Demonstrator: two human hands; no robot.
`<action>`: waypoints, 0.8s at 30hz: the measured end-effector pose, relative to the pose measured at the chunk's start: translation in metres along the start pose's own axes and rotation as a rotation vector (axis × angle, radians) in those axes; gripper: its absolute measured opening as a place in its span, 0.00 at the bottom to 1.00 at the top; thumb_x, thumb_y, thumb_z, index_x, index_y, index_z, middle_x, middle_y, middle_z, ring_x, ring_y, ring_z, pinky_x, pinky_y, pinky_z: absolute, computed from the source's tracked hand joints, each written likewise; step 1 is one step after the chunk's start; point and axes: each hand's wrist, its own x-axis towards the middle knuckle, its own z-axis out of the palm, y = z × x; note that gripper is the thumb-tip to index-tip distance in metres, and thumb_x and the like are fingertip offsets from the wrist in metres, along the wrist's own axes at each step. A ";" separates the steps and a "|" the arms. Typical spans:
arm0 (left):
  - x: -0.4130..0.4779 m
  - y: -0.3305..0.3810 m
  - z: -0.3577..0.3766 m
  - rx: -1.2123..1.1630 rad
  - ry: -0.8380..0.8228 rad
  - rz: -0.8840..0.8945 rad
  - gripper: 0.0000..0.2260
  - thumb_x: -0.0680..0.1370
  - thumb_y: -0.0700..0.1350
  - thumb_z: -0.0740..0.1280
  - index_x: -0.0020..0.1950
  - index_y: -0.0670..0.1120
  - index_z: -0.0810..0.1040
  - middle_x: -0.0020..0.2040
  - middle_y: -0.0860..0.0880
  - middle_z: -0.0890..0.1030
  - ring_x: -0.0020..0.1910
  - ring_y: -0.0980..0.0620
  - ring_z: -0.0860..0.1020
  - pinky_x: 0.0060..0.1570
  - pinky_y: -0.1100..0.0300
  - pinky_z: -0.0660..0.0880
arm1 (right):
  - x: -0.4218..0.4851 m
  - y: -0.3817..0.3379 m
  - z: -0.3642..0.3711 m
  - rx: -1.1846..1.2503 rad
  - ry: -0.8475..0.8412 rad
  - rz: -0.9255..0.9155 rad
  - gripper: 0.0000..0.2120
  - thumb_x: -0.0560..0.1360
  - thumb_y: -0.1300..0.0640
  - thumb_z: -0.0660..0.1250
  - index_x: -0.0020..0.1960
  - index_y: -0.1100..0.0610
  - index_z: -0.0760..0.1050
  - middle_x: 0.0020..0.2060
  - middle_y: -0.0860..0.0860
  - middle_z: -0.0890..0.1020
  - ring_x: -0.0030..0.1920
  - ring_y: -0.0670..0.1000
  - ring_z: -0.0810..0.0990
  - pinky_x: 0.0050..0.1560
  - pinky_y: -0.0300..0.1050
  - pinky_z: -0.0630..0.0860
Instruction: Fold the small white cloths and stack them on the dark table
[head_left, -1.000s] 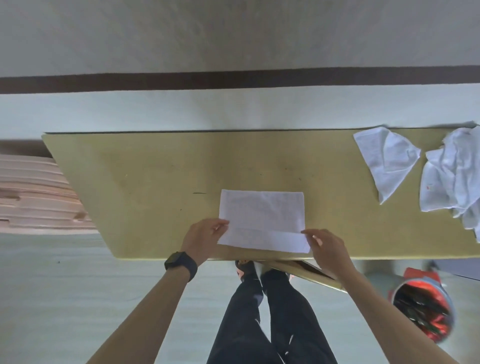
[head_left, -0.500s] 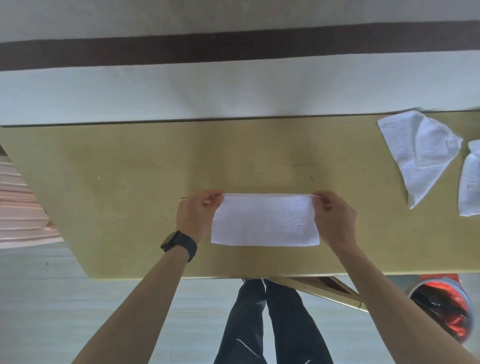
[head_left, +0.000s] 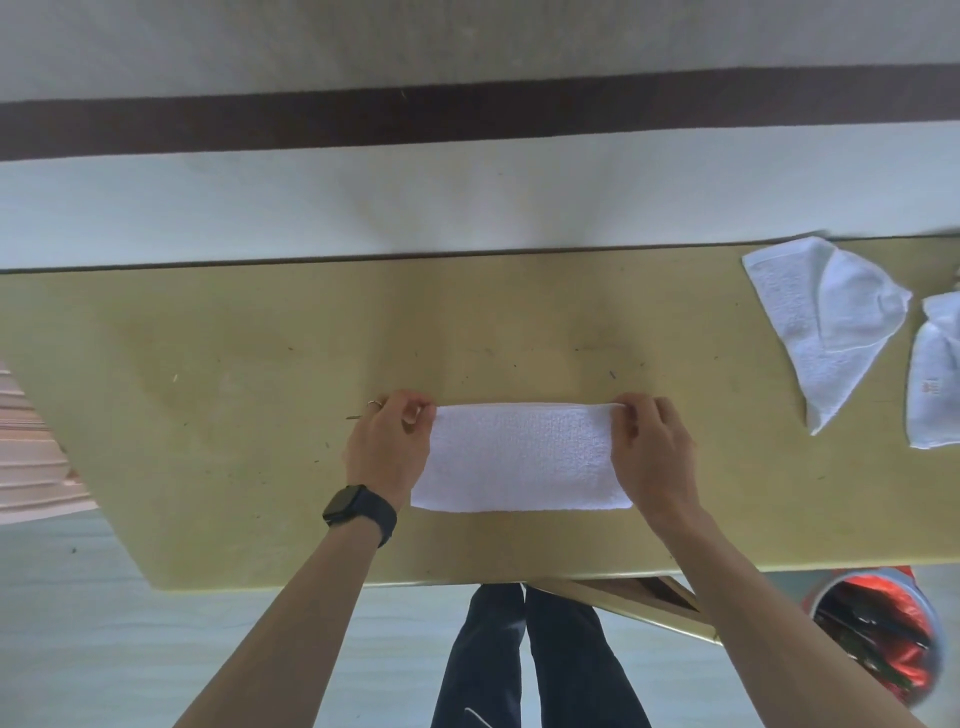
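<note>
Flat on the table (head_left: 208, 364), near its front edge, lies the folded white cloth (head_left: 519, 457) — a long rectangle. Both hands pinch its far corners: the left hand (head_left: 387, 452) at one end, the right hand (head_left: 652, 457) at the other. Farther right sit a loosely folded cloth (head_left: 826, 322) and a rumpled one (head_left: 935, 384) — apart from the first.

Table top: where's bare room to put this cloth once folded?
Bare: the left stretch of the table, beyond the left hand; also the strip between the right hand and the loose cloths. Crowded: the right end, and mid-table where both hands pinch the cloth.
</note>
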 end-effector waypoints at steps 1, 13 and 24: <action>-0.001 0.000 0.000 0.005 -0.004 0.009 0.04 0.79 0.53 0.65 0.51 0.58 0.79 0.46 0.56 0.78 0.41 0.55 0.77 0.41 0.59 0.74 | -0.001 0.001 0.001 -0.008 0.002 -0.012 0.07 0.80 0.59 0.62 0.55 0.57 0.78 0.49 0.55 0.78 0.42 0.59 0.78 0.42 0.45 0.70; 0.005 0.029 0.023 0.310 0.050 0.622 0.05 0.76 0.47 0.69 0.47 0.53 0.84 0.47 0.53 0.84 0.49 0.47 0.79 0.50 0.51 0.76 | 0.004 -0.025 0.020 -0.095 0.012 -0.383 0.05 0.74 0.58 0.73 0.49 0.50 0.82 0.49 0.45 0.81 0.46 0.55 0.75 0.44 0.49 0.75; 0.017 0.032 0.019 0.408 0.005 0.750 0.03 0.76 0.48 0.71 0.43 0.53 0.85 0.41 0.55 0.84 0.42 0.51 0.79 0.50 0.55 0.75 | 0.006 -0.027 0.026 -0.157 -0.001 -0.370 0.01 0.76 0.58 0.68 0.47 0.53 0.77 0.46 0.47 0.79 0.44 0.55 0.73 0.40 0.51 0.74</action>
